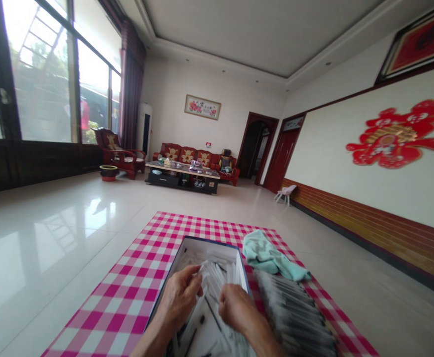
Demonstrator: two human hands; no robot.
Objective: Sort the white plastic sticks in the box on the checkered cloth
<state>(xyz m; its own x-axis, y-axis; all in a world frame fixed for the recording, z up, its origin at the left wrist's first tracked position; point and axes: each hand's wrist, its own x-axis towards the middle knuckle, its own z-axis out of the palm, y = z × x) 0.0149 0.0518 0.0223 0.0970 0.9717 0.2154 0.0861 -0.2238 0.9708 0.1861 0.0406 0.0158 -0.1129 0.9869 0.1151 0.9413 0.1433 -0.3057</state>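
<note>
1. Over the near edge of the pink-and-white checked cloth, the left hand pinches white packets between thumb and fingers, inside an open cardboard box.
2. Beside it, the right hand curls down onto the packets; whether it grips any, nobody could tell.
3. Just right of the box lie rows of grey-wrapped packets.
4. Past the box's far corner sits a crumpled teal towel.
5. Far across the tiled floor stands a low coffee table before a red wooden sofa.

bright windows glare on the floor, edges seemingly warped
</note>
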